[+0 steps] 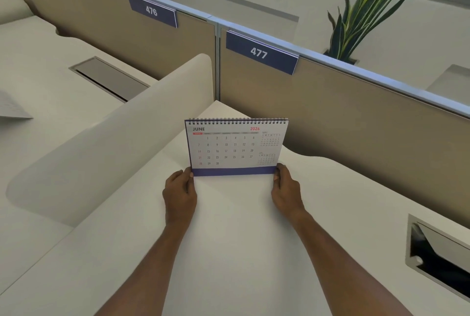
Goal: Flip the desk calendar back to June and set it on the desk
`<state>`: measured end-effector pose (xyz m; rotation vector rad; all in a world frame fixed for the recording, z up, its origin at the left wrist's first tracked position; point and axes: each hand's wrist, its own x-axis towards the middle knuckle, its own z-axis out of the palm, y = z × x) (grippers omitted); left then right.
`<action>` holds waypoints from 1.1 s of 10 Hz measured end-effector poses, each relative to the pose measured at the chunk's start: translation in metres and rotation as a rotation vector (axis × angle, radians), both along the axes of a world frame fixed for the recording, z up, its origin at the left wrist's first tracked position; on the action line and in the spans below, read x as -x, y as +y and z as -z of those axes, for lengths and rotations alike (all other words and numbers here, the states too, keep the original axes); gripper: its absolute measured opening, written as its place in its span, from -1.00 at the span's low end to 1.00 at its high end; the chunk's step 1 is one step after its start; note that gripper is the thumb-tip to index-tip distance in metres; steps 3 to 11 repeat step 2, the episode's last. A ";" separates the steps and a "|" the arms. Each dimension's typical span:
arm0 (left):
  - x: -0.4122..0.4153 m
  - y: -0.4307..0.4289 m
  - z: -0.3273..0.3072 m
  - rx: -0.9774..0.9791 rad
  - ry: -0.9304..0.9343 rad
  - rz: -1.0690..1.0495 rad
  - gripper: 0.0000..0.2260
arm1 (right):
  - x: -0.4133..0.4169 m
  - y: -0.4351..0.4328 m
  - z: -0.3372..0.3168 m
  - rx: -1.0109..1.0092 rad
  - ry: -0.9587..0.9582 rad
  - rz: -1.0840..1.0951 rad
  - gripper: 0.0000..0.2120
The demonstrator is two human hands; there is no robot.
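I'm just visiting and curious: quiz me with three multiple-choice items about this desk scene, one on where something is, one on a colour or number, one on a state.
1. Where do the hands hold the desk calendar?
A. its bottom corners
B. its spiral top
C. the middle of the page

2. Which number is on the sign right behind the calendar?
A. 476
B. 477
C. 487

3. Which month is showing?
A. May
B. July
C. June

Answers: 1 A, the left hand and right hand pinch the lower corners by the blue strip. 2 B, the sign on the partition reads 477. 3 C, the page heading reads JUNE 2026.
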<state>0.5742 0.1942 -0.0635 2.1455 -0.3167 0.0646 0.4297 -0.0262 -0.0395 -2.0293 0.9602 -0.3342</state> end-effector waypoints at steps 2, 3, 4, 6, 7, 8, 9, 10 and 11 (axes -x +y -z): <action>0.005 0.007 -0.004 0.070 0.085 0.004 -0.74 | 0.016 -0.003 -0.014 -0.234 0.022 0.032 -0.50; 0.005 0.007 -0.004 0.070 0.085 0.004 -0.74 | 0.016 -0.003 -0.014 -0.234 0.022 0.032 -0.50; 0.005 0.007 -0.004 0.070 0.085 0.004 -0.74 | 0.016 -0.003 -0.014 -0.234 0.022 0.032 -0.50; 0.005 0.007 -0.004 0.070 0.085 0.004 -0.74 | 0.016 -0.003 -0.014 -0.234 0.022 0.032 -0.50; 0.005 0.007 -0.004 0.070 0.085 0.004 -0.74 | 0.016 -0.003 -0.014 -0.234 0.022 0.032 -0.50; 0.005 0.007 -0.004 0.070 0.085 0.004 -0.74 | 0.016 -0.003 -0.014 -0.234 0.022 0.032 -0.50; 0.005 0.007 -0.004 0.070 0.085 0.004 -0.74 | 0.016 -0.003 -0.014 -0.234 0.022 0.032 -0.50; 0.005 0.007 -0.004 0.070 0.085 0.004 -0.74 | 0.016 -0.003 -0.014 -0.234 0.022 0.032 -0.50; 0.005 0.007 -0.004 0.070 0.085 0.004 -0.74 | 0.016 -0.003 -0.014 -0.234 0.022 0.032 -0.50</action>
